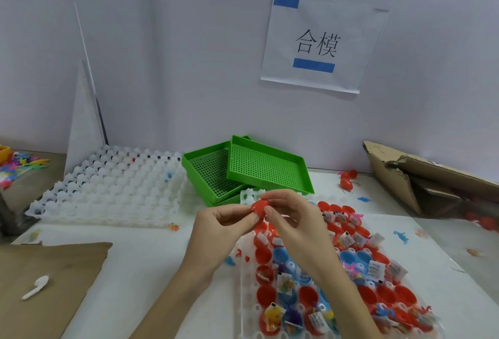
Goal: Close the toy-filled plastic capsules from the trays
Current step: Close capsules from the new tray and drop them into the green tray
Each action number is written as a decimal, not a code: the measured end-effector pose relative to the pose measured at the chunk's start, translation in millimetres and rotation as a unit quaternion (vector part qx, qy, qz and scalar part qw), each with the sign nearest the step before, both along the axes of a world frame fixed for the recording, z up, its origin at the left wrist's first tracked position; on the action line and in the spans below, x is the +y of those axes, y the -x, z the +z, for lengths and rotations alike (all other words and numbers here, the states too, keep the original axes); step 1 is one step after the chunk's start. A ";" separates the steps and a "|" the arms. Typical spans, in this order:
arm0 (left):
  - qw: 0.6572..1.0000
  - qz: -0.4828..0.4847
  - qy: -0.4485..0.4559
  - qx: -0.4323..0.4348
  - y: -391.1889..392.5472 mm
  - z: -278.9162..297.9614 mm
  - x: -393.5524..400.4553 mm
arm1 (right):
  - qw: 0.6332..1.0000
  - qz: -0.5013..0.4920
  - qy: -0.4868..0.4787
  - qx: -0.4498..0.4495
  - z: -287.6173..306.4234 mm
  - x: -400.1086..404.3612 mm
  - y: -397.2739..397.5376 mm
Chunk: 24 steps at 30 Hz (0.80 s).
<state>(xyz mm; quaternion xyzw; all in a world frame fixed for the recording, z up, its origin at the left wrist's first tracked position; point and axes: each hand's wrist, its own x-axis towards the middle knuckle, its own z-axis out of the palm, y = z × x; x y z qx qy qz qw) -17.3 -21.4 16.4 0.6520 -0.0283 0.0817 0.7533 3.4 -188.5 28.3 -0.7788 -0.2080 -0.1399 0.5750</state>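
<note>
A red plastic capsule (258,208) is held up above the table between both hands. My left hand (220,224) pinches it from the left and below, and my right hand (290,219) pinches it from the right with thumb and fingers curled over it. Below the hands lies a white tray (247,282) whose cups hold several open red and blue capsule halves with small toys and paper slips in them. My right forearm covers part of that tray.
Stacked white trays (108,190) lie at the back left, and green perforated trays (259,168) sit behind the hands. Torn cardboard (421,176) stands at the right, brown cardboard (40,282) with a white scoop (36,286) at the left. Loose red capsules (348,179) and small toys dot the table.
</note>
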 end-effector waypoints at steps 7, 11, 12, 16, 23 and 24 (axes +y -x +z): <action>0.999 0.025 -0.030 -0.033 0.8 -0.1 -5.1 | 0.999 -0.026 -0.042 0.002 -2.7 3.2 1.4; 0.998 -0.011 0.068 0.011 1.4 1.4 -2.5 | 0.998 -0.032 -0.057 -0.002 -3.2 8.5 5.3; 0.996 -0.020 0.089 0.018 1.5 1.8 -1.6 | 0.998 -0.031 -0.060 -0.001 -3.2 9.1 6.4; 0.990 -0.025 0.137 0.034 1.0 2.2 0.9 | 0.999 -0.014 -0.053 -0.005 -3.0 12.1 8.7; 0.989 0.015 0.143 0.032 0.4 1.5 1.5 | 0.998 -0.020 -0.058 -0.011 -5.4 16.8 9.7; 0.990 0.019 0.135 0.029 0.3 1.6 1.6 | 0.998 -0.021 -0.061 -0.011 -5.4 16.5 9.7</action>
